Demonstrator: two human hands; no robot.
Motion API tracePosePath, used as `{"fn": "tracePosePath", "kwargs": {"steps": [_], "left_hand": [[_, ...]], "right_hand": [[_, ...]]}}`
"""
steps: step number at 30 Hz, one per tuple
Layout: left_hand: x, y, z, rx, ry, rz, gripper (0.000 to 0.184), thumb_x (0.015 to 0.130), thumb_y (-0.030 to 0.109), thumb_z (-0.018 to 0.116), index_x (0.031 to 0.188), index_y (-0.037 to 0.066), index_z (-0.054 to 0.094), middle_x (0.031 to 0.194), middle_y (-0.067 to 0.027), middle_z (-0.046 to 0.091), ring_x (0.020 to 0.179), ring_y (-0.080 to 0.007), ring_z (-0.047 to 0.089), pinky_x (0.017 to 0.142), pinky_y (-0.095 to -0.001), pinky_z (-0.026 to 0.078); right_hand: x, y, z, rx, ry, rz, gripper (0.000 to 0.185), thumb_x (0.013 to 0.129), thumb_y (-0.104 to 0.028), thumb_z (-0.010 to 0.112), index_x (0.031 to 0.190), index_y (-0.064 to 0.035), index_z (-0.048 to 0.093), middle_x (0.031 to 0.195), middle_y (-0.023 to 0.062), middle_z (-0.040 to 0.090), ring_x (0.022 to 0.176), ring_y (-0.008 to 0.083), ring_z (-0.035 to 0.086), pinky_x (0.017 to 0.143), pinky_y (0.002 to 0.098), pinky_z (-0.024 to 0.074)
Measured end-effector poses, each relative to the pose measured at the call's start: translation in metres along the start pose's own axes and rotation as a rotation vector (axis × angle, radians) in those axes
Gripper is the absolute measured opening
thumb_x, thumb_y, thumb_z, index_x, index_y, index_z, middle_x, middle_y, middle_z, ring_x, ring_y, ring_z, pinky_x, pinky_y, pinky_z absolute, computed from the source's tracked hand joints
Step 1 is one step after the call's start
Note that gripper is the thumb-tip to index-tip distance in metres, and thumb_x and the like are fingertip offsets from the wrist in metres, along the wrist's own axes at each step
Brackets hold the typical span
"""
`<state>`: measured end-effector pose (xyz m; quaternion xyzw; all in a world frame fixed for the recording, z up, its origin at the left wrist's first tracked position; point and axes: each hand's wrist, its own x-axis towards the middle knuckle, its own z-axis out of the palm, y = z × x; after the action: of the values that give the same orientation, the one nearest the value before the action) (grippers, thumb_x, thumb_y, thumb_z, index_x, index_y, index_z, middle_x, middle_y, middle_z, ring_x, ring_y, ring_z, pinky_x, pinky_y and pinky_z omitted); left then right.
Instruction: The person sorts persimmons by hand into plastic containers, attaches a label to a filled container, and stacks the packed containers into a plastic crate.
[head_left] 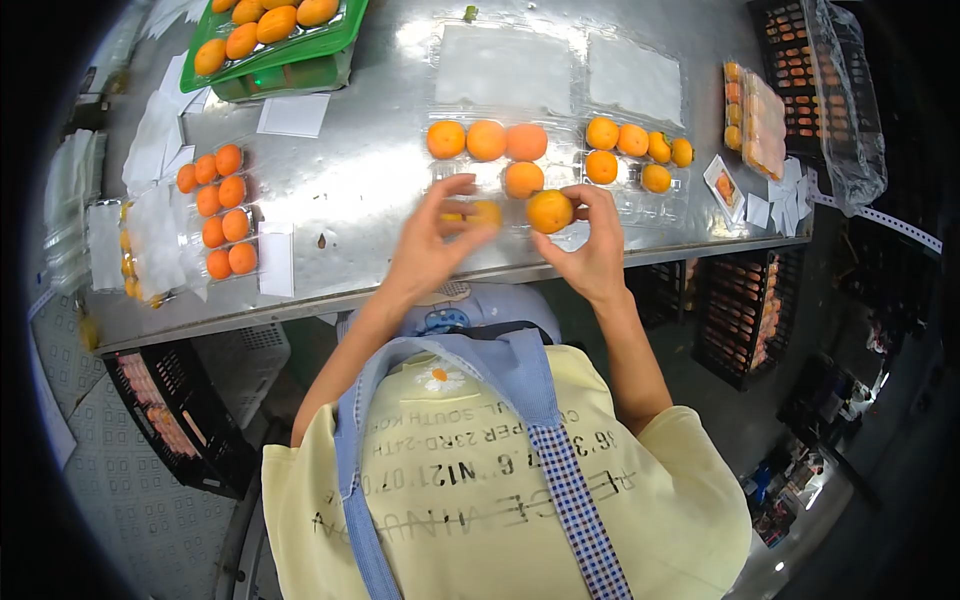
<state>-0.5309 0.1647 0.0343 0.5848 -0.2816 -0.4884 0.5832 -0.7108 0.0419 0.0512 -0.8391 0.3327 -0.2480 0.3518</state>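
Fingers (601,203) of right hand (593,252) hold 1 orange fruit (549,212).

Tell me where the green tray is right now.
In the head view, the green tray is at the upper left over the metal table, bearing orange fruits, beyond the left hand, with a white sheet just in front of it.

A pale yellow, short-sleeved shirt (672,490) bears dark lettering (452,480) and, as far as the steep view shows, a white flower (440,377); over it run blue straps (577,505), one partly checked.
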Motion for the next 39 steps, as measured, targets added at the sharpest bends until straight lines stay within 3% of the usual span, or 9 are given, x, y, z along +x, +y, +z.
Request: {"fn": "tracePosePath", "kwargs": {"steps": [4, 7, 13, 15, 21, 26, 30, 37, 39], "left_hand": [[-0.002, 0.013, 0.007, -0.567, -0.148, -0.194, 0.042, 0.094, 0.019, 0.057, 0.132, 0.006, 0.045, 0.116, -0.0091, 0.057, 0.096, -0.0164, 0.058, 0.079, -0.0311, 0.051], [-0.010, 0.016, -0.023, -0.859, -0.216, -0.281, 0.049, 0.102, 0.034, 0.040, 0.137, 0.001, 0.038, 0.114, -0.0119, 0.057, 0.087, -0.0149, 0.061, 0.075, -0.0259, 0.052], [-0.028, 0.028, -0.064, -1.109, -0.230, -0.344, 0.055, 0.102, 0.043, 0.031, 0.137, 0.001, 0.038, 0.098, -0.0069, 0.055, 0.071, -0.0104, 0.051, 0.062, -0.0212, 0.048], [-0.035, 0.031, -0.076, -1.095, -0.200, -0.361, 0.056, 0.102, 0.044, 0.030, 0.136, 0.001, 0.040, 0.095, -0.0059, 0.054, 0.070, -0.0105, 0.051, 0.061, -0.0216, 0.047], [-0.052, 0.029, -0.112, -0.666, -0.013, -0.262, 0.046, 0.100, 0.040, 0.042, 0.125, 0.002, 0.049, 0.098, -0.0069, 0.058, 0.077, -0.0125, 0.057, 0.061, -0.0244, 0.049], [-0.056, 0.025, -0.135, -0.380, 0.105, -0.099, 0.033, 0.097, 0.029, 0.053, 0.119, 0.004, 0.052, 0.097, -0.0064, 0.059, 0.075, -0.0105, 0.058, 0.057, -0.0233, 0.048], [-0.056, 0.024, -0.158, -0.303, 0.158, -0.046, 0.032, 0.095, 0.026, 0.056, 0.118, 0.004, 0.052, 0.086, -0.0044, 0.057, 0.062, -0.0085, 0.054, 0.054, -0.0214, 0.045], [-0.050, 0.048, -0.204, -0.500, 0.363, -0.053, 0.038, 0.096, 0.028, 0.054, 0.125, 0.004, 0.047, 0.095, -0.0078, 0.059, 0.072, -0.0102, 0.056, 0.056, -0.0224, 0.048], [-0.046, 0.034, -0.220, -0.458, 0.352, -0.011, 0.038, 0.095, 0.028, 0.055, 0.125, 0.004, 0.048, 0.096, -0.0082, 0.059, 0.073, -0.0103, 0.056, 0.057, -0.0222, 0.048]], "right_hand": [[0.014, -0.043, 0.022, 0.030, 0.008, -0.202, 0.057, 0.065, -0.004, 0.079, 0.115, -0.0010, 0.053, 0.107, 0.0130, 0.055, 0.089, 0.0207, 0.058, 0.075, 0.0302, 0.0511], [0.010, -0.051, 0.030, 0.378, -0.046, 0.003, 0.057, 0.066, -0.003, 0.079, 0.117, -0.0005, 0.053, 0.108, 0.0106, 0.055, 0.090, 0.0171, 0.057, 0.076, 0.0294, 0.0504], [0.006, -0.066, 0.057, 0.333, -0.073, 0.023, 0.033, 0.082, -0.001, 0.067, 0.113, -0.0004, 0.057, 0.096, 0.0068, 0.058, 0.077, 0.0123, 0.057, 0.072, 0.0253, 0.0478], [0.011, -0.078, 0.071, 0.318, -0.065, -0.009, 0.033, 0.079, -0.003, 0.069, 0.110, -0.0017, 0.059, 0.087, 0.0066, 0.058, 0.072, 0.0138, 0.058, 0.068, 0.0257, 0.0472], [0.046, -0.140, 0.089, 0.252, -0.292, -0.096, 0.042, 0.075, -0.012, 0.075, 0.113, -0.0047, 0.059, 0.099, 0.0077, 0.060, 0.085, 0.0179, 0.060, 0.071, 0.0286, 0.0494], [0.065, -0.164, 0.116, 0.078, -0.482, -0.222, 0.050, 0.068, -0.013, 0.076, 0.114, -0.0066, 0.059, 0.105, 0.0135, 0.060, 0.095, 0.0322, 0.059, 0.080, 0.0369, 0.0494], [0.081, -0.174, 0.137, 0.146, -0.573, -0.189, 0.049, 0.069, -0.012, 0.076, 0.113, -0.0050, 0.059, 0.103, 0.0132, 0.059, 0.092, 0.0295, 0.060, 0.074, 0.0355, 0.0517], [0.182, -0.192, 0.174, 0.168, -0.526, -0.170, 0.053, 0.070, -0.013, 0.079, 0.117, -0.0012, 0.057, 0.109, 0.0098, 0.061, 0.095, 0.0171, 0.060, 0.076, 0.0295, 0.0540], [0.233, -0.202, 0.191, 0.088, -0.396, -0.265, 0.055, 0.068, -0.021, 0.079, 0.115, -0.0001, 0.059, 0.105, 0.0125, 0.062, 0.093, 0.0201, 0.062, 0.075, 0.0310, 0.0538]]}}
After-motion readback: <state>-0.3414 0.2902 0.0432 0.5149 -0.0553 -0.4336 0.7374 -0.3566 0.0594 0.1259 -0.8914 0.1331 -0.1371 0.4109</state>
